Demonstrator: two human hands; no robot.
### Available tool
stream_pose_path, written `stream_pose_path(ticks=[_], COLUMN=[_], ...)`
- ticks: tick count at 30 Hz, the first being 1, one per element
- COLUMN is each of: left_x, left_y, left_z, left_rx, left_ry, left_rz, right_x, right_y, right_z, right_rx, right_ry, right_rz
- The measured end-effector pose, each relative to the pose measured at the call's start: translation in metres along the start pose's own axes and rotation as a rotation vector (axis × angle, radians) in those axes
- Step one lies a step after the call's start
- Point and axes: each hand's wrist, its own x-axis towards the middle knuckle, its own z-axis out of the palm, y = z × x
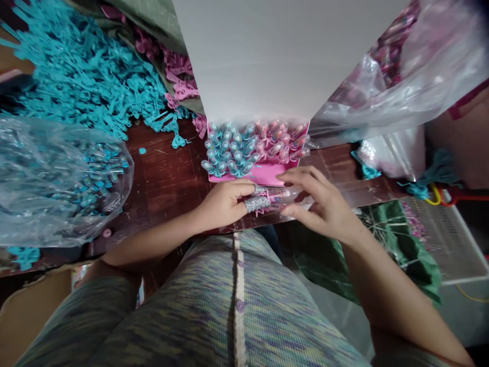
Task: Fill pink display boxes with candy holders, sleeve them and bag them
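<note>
My left hand (231,204), with grey speckled wraps on its thumb and finger, pinches a pink plastic piece with a clear rounded tube (280,195). The tube lies sideways and points right; how many pieces are in the grip I cannot tell. Around the tube's far end, my right hand (321,206) is held with thumb and fingers apart. Just beyond both hands stands an open box (263,175) with a pink inside and a raised white lid (267,61). Upright clear-topped pieces fill its back rows, blue ones (231,148) on the left and pink ones (282,140) on the right.
A heap of blue plastic parts (87,71) and some pink parts (183,76) lie at the back left. Clear bags hold blue tubes (103,173) on the left and pink ones (393,46) on the right. Red-and-yellow-handled scissors (446,196) lie at the right edge.
</note>
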Motion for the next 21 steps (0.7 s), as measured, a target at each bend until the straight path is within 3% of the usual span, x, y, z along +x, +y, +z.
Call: stream_pose_path(ticks=[4,8,11,14,21], left_x=[0.004,0.031,0.048,0.047,0.031], left_y=[-0.001,-0.017,-0.033,-0.045,-0.053], left_z=[0.004,-0.012,-0.03,-0.042,-0.044], left_rx=[0.165,0.592,0.785,0.85,0.827], left_ry=[0.02,0.134,0.012,-0.041,0.05], left_rz=[0.032,0.216,0.275,0.267,0.287], right_x=[-0.008,-0.004,0.007,0.02,0.05], right_y=[-0.002,0.01,0.026,0.039,0.046], right_z=[0.008,-0.011,-0.029,-0.028,0.005], right_rx=[0.171,0.145,-0.024,-0.181,-0.459], right_ry=[-0.055,0.102,0.163,0.099,-0.112], right_rz=[0.077,0.175,0.161,0.116,0.061])
